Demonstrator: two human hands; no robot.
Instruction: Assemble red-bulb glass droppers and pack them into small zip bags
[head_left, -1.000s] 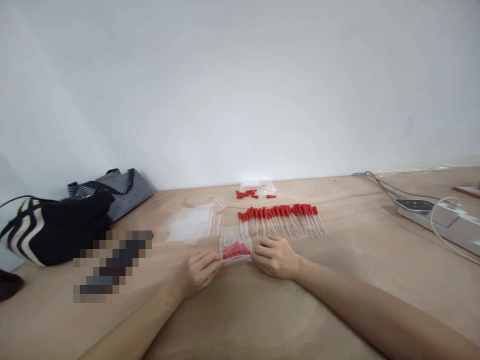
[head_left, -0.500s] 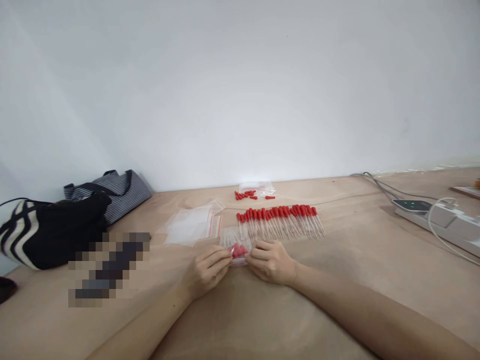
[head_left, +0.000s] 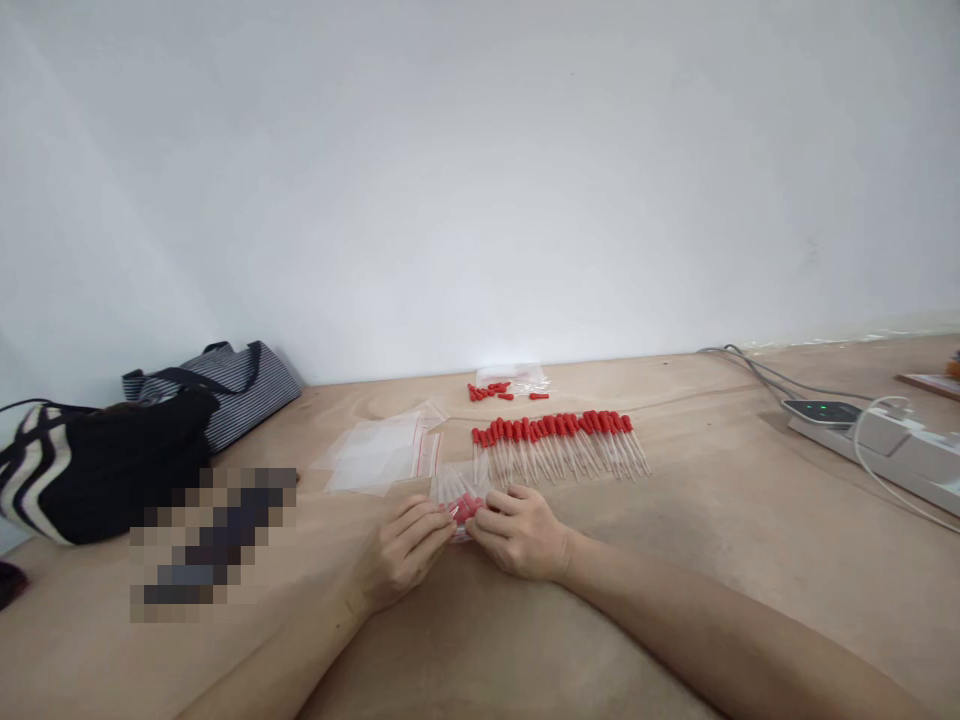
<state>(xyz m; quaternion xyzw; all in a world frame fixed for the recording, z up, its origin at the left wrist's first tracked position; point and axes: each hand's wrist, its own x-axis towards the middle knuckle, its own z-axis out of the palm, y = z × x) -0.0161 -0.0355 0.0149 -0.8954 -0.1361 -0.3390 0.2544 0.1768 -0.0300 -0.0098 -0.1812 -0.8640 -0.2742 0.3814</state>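
Observation:
A small clear zip bag [head_left: 460, 487] with red-capped droppers inside lies at the front middle, its zip edge toward me. My left hand [head_left: 411, 543] pinches the bag's left side near that edge. On the right side, the fingers of my right hand [head_left: 519, 530] are closed on the same bag. Just behind, a row of droppers with red bulbs [head_left: 555, 430] lies side by side, tips toward me. Flat clear zip bags [head_left: 375, 455] are spread to the left of the row.
Loose red bulbs [head_left: 487, 391] and a clear bag of thin tubes [head_left: 517, 377] lie near the wall. Black [head_left: 142, 465] and striped [head_left: 255, 395] fabric bags are at left. A power strip [head_left: 885, 450] with cables is at right.
Both hands and the filled bag have shifted slightly left and toward me. My right hand has come closer to my left along the zip edge.

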